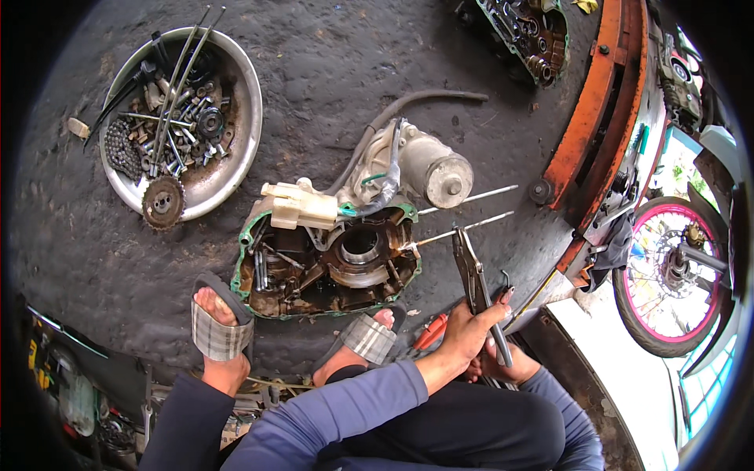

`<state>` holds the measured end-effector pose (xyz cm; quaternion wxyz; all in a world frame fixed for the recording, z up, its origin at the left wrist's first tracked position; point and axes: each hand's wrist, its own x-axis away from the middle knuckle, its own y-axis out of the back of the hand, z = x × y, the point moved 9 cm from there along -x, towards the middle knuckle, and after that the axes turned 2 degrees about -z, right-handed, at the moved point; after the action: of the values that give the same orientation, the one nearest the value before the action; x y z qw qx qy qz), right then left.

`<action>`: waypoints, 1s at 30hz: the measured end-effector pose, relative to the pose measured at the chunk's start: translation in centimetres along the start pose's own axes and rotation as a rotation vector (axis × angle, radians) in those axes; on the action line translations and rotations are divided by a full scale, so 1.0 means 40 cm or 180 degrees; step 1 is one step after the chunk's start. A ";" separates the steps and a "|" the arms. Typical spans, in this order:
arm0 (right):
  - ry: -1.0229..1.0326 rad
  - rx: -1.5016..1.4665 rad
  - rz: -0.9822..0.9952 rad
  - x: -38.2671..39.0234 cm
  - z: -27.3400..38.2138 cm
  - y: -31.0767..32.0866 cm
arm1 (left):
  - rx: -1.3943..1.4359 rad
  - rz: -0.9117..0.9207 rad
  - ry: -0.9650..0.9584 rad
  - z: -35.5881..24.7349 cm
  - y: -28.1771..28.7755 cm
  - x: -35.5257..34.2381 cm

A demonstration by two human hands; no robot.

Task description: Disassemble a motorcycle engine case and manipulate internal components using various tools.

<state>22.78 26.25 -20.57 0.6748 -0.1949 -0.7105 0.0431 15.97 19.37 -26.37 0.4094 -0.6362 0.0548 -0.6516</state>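
My left hand (462, 339) grips a pair of long metal pliers (473, 284), whose jaws point up and away from me. Just beyond it, my right hand (509, 364) is closed at the lower end of the pliers' handles, its fingers partly hidden. Left of the hands, an open engine crankcase (310, 267) lies on the ground, showing a round bearing bore and a green gasket edge. A cylindrical starter motor (448, 179) and a pale plastic part (297, 204) sit at its far side. Two long studs (479, 222) stick out to the right.
A metal bowl (255, 102) of bolts, chain and gears stands far left. Another engine casing (542, 39) lies far right, beside an orange metal frame (585, 133). Red-handled pliers (430, 332) rest near my sandalled foot (369, 339). A pink-rimmed wheel (671, 275) is at right.
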 end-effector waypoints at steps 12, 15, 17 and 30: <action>0.0131 -0.0747 0.0137 0.002 -0.047 -0.008 | -0.0263 0.0155 -0.0044 0.023 0.017 -0.012; 0.0260 -0.0568 -0.0216 0.016 -0.028 -0.009 | -0.0190 0.0151 -0.0084 0.010 0.013 -0.005; 0.0308 -0.0424 -0.0385 0.024 -0.018 -0.014 | -0.0132 0.0173 -0.0018 0.014 0.012 0.000; 0.0388 0.0825 -0.1317 0.045 0.023 -0.025 | -0.0009 0.0097 0.0049 0.008 0.009 0.014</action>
<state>21.62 26.12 -18.61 0.7302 0.0406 -0.6818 -0.0170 16.48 18.95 -26.09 0.4180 -0.6308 0.0685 -0.6501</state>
